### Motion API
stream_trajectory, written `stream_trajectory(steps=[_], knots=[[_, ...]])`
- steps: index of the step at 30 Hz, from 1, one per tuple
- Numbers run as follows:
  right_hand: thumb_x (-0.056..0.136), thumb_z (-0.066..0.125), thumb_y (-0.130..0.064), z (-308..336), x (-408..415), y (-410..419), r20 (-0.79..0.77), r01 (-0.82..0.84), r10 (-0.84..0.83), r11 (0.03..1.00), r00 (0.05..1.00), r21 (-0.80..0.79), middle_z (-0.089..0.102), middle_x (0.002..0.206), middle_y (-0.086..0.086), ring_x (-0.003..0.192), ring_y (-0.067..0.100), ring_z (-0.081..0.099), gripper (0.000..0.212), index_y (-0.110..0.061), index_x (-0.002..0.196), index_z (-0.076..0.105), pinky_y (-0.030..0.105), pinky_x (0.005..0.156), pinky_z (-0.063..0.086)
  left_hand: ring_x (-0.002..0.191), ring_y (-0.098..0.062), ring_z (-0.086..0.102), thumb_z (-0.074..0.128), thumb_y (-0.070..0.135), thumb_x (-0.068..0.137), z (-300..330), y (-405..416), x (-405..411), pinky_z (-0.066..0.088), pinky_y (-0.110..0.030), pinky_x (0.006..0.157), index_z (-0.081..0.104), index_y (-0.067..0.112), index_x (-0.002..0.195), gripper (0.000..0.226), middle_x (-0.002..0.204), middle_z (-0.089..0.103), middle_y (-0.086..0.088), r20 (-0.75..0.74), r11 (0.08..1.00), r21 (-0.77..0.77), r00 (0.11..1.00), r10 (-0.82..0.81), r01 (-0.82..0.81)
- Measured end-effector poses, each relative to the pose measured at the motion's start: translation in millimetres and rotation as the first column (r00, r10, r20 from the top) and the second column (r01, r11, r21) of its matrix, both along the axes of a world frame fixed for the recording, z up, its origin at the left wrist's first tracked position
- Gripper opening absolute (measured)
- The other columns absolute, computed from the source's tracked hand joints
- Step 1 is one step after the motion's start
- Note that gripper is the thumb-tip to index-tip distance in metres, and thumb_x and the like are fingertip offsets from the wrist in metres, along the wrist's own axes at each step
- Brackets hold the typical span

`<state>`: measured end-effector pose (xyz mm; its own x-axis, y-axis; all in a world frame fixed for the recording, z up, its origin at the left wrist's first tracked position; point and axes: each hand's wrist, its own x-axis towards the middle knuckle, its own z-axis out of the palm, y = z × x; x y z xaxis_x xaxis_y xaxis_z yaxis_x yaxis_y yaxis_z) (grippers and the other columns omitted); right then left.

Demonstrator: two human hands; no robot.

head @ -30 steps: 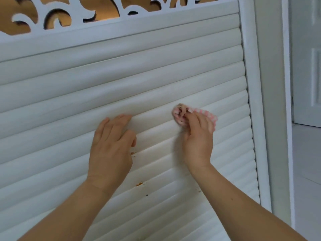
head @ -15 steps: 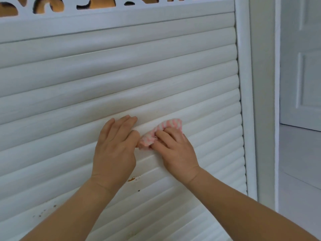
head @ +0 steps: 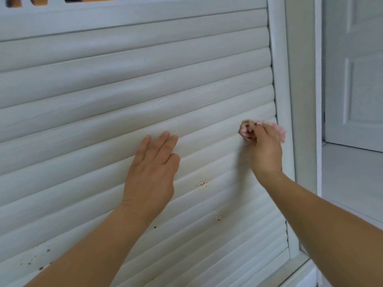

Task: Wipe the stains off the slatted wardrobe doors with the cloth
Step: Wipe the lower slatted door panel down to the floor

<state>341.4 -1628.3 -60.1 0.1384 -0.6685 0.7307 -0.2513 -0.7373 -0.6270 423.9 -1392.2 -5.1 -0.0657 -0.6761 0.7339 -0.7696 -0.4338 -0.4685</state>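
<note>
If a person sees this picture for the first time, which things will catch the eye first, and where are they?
First the two hands on the white slatted wardrobe door: the left hand rests flat at the centre, and the right hand grips a pink striped cloth near the door's right frame. Next, brown speckled stains show on the slats between and below the hands, with more at the lower left.

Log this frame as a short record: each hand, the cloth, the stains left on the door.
left hand: flat on the slats, fingers straight, holds nothing
right hand: grips the cloth against a slat near the door's right frame
cloth: pink-striped, bunched, soiled end at left
stains: brown specks below and between the hands; more lower left
slatted door: white
</note>
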Motion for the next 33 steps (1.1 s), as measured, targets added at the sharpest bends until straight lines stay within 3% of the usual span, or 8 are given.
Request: stream_trajectory(steps=[6,9,13,18,21,24,28,33], knots=[[0.076,0.039,-0.008,-19,14,56,-0.054,-0.189,0.181,0.929,0.982,-0.318,0.061,0.109,0.018,0.104,0.031,0.048,0.042,-0.005,0.106,0.068,0.036,0.09,0.04,0.12,-0.037,0.053,0.025,-0.004,0.072,-1,-10,-3,0.027,-0.05,0.102,0.055,0.008,0.067,0.033,0.121,0.061,-0.02,0.021,0.999,0.05,1.0,-0.007,0.006],[0.075,0.04,-0.006,-13,7,49,-0.195,-0.248,0.177,0.861,0.965,-0.444,0.064,0.107,0.014,0.101,0.029,0.047,0.041,-0.009,0.103,0.07,0.037,0.071,0.051,0.12,-0.037,0.053,0.023,-0.002,0.072,-3,-22,-10,0.027,-0.05,0.102,0.056,0.008,0.067,0.034,0.121,0.061,-0.02,0.027,0.997,0.069,0.999,-0.024,0.022],[0.078,0.038,-0.006,-14,-10,3,-0.219,-0.155,0.075,0.914,0.973,-0.375,0.061,0.115,0.019,0.105,0.038,0.056,0.044,-0.007,0.112,0.066,0.044,0.069,0.053,0.12,-0.037,0.053,0.022,-0.002,0.074,-6,-35,-14,0.027,-0.051,0.101,0.056,0.008,0.067,0.036,0.122,0.061,-0.021,0.018,0.996,0.083,0.999,-0.036,0.035],[0.089,0.043,0.002,-8,-16,-27,-0.118,0.009,-0.002,0.998,0.993,0.062,0.041,0.139,0.012,0.124,0.03,0.037,0.056,-0.014,0.143,0.04,0.029,0.091,0.03,0.122,-0.037,0.051,0.024,-0.001,0.075,-9,-38,-10,0.026,-0.05,0.102,0.056,0.008,0.067,0.034,0.124,0.059,-0.021,0.008,0.996,0.087,1.0,-0.011,0.011],[0.09,0.035,-0.011,-7,-3,2,-0.039,-0.011,0.01,1.0,0.999,-0.013,0.055,0.121,0.016,0.111,0.035,0.046,0.043,-0.01,0.126,0.058,0.034,0.088,0.031,0.122,-0.036,0.051,0.025,-0.002,0.076,-10,-40,-8,0.027,-0.05,0.103,0.055,0.008,0.067,0.033,0.125,0.059,-0.021,0.015,0.997,0.078,1.0,-0.01,0.009],[0.081,0.041,-0.013,-21,11,48,-0.04,-0.086,0.078,0.959,0.996,-0.27,0.06,0.105,0.014,0.095,0.032,0.046,0.041,-0.013,0.113,0.066,0.04,0.082,0.045,0.119,-0.036,0.054,0.027,-0.003,0.078,-12,-43,-8,0.029,-0.051,0.101,0.057,0.007,0.069,0.033,0.121,0.061,-0.021,0.021,0.998,0.049,0.999,-0.026,0.025],[0.078,0.048,-0.013,-19,22,63,-0.059,-0.149,0.137,0.867,0.989,-0.476,0.055,0.104,0.006,0.089,0.027,0.042,0.034,-0.018,0.104,0.069,0.036,0.064,0.05,0.113,-0.036,0.058,0.025,-0.001,0.086,-11,-45,-8,0.03,-0.051,0.1,0.062,0.004,0.075,0.039,0.117,0.064,-0.02,0.056,0.999,0.015,0.998,-0.038,0.037],[0.081,0.045,-0.016,-17,5,11,-0.039,-0.119,0.112,0.916,0.993,-0.383,0.064,0.105,0.016,0.098,0.036,0.052,0.035,-0.011,0.104,0.07,0.042,0.075,0.05,0.116,-0.034,0.057,0.032,-0.002,0.078,-13,-43,-4,0.03,-0.051,0.102,0.057,0.007,0.067,0.028,0.121,0.062,-0.019,0.089,0.999,0.036,0.996,-0.028,0.025]])
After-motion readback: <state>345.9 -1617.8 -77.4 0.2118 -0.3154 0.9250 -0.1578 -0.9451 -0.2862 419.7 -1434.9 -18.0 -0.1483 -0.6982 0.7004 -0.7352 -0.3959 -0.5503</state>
